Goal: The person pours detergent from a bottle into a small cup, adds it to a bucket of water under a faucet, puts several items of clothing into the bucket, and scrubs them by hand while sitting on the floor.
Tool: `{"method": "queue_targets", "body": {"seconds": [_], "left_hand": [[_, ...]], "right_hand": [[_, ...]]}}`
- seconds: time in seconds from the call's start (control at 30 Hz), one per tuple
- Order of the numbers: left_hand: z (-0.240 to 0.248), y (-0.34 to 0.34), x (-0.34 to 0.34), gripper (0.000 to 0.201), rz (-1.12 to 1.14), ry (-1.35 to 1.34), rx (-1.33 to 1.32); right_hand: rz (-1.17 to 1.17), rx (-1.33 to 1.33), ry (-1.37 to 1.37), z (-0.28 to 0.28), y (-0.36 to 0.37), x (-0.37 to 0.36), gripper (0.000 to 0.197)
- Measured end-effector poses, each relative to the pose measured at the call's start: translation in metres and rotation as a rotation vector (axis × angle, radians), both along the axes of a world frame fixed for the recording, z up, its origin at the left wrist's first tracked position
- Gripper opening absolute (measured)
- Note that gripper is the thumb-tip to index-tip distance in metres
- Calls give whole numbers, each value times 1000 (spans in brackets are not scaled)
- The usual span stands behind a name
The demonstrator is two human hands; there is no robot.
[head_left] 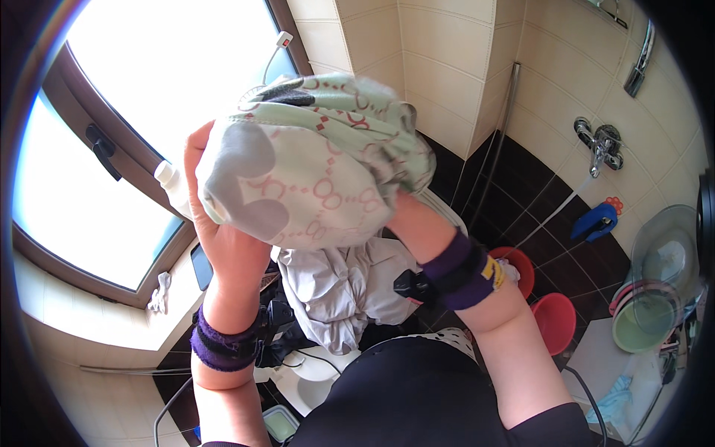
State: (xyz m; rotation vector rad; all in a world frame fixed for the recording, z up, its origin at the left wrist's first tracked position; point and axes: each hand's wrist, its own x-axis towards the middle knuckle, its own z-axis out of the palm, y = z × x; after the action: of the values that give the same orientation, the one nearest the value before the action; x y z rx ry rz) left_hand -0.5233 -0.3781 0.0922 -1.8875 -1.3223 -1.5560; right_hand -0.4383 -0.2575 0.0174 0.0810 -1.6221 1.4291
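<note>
A pale green printed garment [313, 179] with red chain-like motifs and grey patches is held up in front of me, bunched and partly blurred. My left hand [223, 238] grips its left side, with fingers along the edge. On the other side, my right hand [408, 216] reaches into the folds, and the cloth hides its fingers. Directly below hangs a heap of light grey cloth [335, 287]; what supports it is mostly hidden. Both my wrists wear purple bands.
At left are a window [112, 216], a white bottle [173, 186] and a phone [200, 267] on the sill. Water runs from a wall tap [598, 145] at right. Red buckets [553, 322] stand below, with basins [644, 320] farther right. A metal pole [500, 134] leans in the corner.
</note>
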Motion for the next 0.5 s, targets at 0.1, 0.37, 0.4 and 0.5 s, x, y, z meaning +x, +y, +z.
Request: {"method": "queue_targets", "body": {"seconds": [0.1,0.37,0.4,0.5], "left_hand": [[-2,6,8,38,21,-12,31],[-20,41,58,43,-396,-639,-267],[-26,50,69,42,-454,-654,-312],[-57,75,103,36,-567,-756,-473]], "right_hand": [[-59,-1,-8,29,12,42,57],[-244,-84,-69,42,30,169,54],[-274,-107,-86,37,32,185,53],[-369,-180,-131,17,39,233,52]]}}
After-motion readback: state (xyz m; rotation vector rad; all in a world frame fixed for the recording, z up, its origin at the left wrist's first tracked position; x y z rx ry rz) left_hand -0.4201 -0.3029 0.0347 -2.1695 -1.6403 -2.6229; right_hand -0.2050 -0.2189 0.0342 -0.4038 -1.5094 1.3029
